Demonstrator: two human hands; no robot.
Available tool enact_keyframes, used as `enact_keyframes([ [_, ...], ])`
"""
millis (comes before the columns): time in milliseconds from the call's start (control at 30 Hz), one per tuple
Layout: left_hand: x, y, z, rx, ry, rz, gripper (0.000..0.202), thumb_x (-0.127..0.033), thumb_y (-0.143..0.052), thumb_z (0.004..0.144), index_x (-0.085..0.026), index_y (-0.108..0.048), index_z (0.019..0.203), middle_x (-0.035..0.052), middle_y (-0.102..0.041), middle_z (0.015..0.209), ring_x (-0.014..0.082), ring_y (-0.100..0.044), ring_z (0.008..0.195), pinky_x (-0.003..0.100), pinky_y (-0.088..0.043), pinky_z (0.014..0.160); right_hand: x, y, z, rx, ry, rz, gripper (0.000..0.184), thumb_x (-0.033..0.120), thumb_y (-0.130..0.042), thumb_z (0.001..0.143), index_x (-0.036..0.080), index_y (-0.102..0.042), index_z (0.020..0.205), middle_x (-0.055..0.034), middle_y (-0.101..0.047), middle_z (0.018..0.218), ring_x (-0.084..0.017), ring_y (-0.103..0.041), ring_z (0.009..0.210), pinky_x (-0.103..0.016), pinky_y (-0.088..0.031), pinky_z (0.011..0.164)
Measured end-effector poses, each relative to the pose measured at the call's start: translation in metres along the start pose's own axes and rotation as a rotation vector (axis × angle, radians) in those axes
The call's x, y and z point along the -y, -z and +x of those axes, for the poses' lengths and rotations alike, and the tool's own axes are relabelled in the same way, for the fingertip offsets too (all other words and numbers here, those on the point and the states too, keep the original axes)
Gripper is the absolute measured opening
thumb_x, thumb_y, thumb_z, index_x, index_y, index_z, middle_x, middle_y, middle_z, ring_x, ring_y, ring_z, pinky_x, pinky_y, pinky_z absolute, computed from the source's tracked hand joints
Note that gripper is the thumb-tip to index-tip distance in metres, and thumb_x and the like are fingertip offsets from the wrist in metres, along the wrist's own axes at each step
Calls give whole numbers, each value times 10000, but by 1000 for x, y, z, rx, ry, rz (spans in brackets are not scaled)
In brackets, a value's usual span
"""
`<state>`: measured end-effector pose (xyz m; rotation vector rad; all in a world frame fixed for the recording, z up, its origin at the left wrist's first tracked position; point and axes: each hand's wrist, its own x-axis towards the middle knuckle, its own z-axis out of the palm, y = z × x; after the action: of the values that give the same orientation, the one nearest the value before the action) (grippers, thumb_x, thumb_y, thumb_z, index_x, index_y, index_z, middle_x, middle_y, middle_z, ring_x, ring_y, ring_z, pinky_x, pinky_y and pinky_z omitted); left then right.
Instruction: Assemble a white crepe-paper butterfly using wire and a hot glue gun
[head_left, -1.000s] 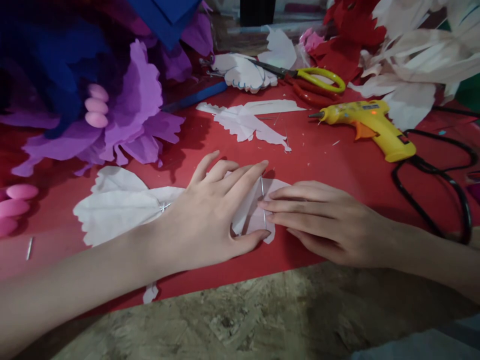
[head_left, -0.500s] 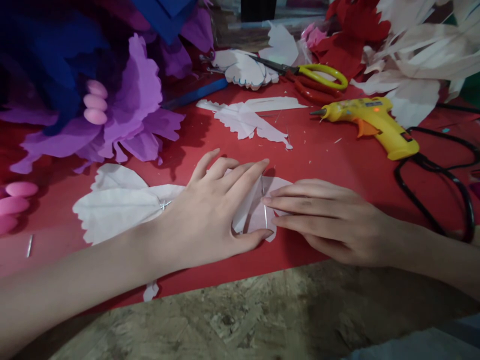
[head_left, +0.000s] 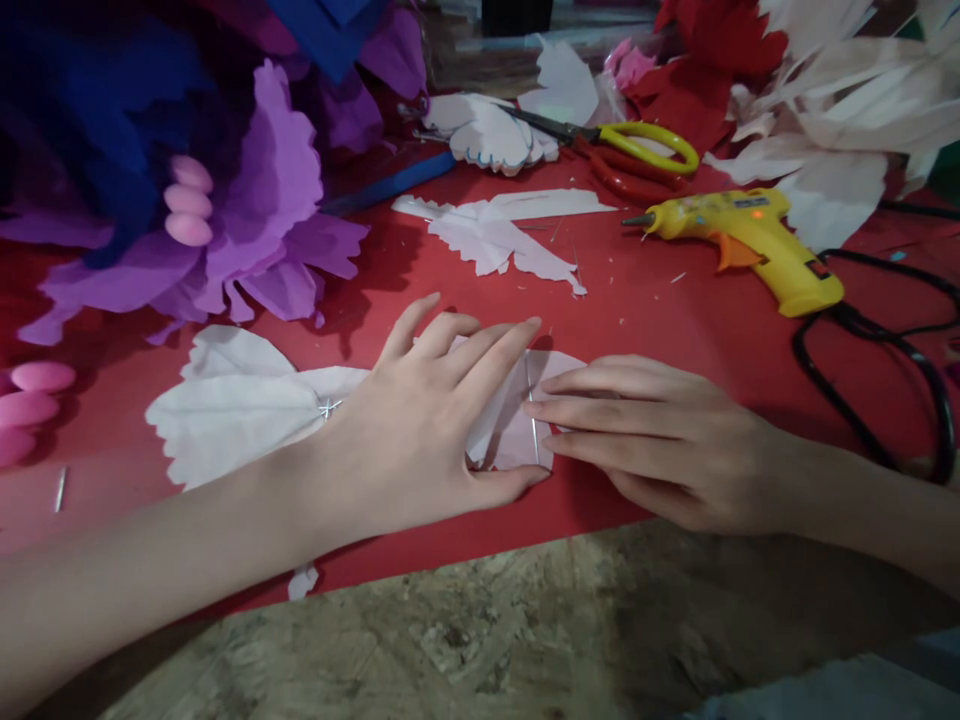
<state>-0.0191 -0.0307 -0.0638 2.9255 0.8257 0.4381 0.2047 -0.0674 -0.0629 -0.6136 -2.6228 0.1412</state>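
My left hand [head_left: 431, 420] lies flat with its fingers spread, pressing on a white paper petal [head_left: 510, 435]. Across that petal runs a thin silvery wire [head_left: 535, 425]; one end is by my left thumb tip. My right hand [head_left: 667, 440] has its fingers stretched out, and the fingertips rest on the wire and the petal's right part. To the left, a scallop-edged white petal piece [head_left: 232, 415] reaches under my left hand, with small crossed silvery wires [head_left: 327, 409] on it. What lies beneath my left palm is hidden.
A yellow glue gun [head_left: 742, 240] with a black cord [head_left: 885, 345] lies at the right. Scissors [head_left: 649, 145] and white paper scraps [head_left: 502, 235] are farther back. Purple paper flowers [head_left: 255, 210] stand at the left; the red table covering [head_left: 420, 545] ends near me.
My left thumb has shifted very slightly right along the petal's lower edge. Both hands otherwise keep their places; the view has moved a little.
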Motion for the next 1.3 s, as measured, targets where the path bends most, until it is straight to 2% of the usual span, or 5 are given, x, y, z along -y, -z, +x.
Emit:
enact_keyframes([
  [333,-1,5,0,33,64,-77,746,-594,-517,791,-54,-437,1299,166,-584,1251,317,-508,1135,542,-275,1079,0,1,1,20,-20,-33,250,144,-393,900,105,-601,1033,-71,-601,1152,-149,-507,1141,-332,-480,959],
  [633,2,14,1,35,93,-147,476,-371,-317,930,-80,-491,1264,148,-573,1273,301,-500,1164,579,-245,1084,7,-2,1,-27,-69,10,195,108,-454,864,90,-558,1028,-74,-601,1152,-180,-516,1133,-357,-472,966],
  [833,2,17,-2,-64,-82,-109,430,-71,-264,871,-217,-537,1170,18,-623,1232,175,-538,1159,499,-86,1172,12,-4,3,-78,-93,-30,165,124,-455,873,103,-556,1003,-69,-630,1074,-167,-524,1115,-334,-475,959],
  [1067,1,24,-1,-117,-100,-67,397,-41,-251,878,-130,-616,1007,72,-715,1017,161,-661,946,269,-503,878,16,-3,5,-78,-129,-42,177,148,-448,885,116,-587,990,-55,-631,1084,-153,-534,1114,-310,-480,963],
  [1300,2,20,2,-29,-50,-177,327,-239,-358,909,-87,-562,1114,107,-678,1089,203,-626,934,323,-510,804,19,-3,5,-41,-140,-63,220,163,-439,892,115,-617,1012,-56,-623,1114,-156,-539,1105,-330,-487,950],
])
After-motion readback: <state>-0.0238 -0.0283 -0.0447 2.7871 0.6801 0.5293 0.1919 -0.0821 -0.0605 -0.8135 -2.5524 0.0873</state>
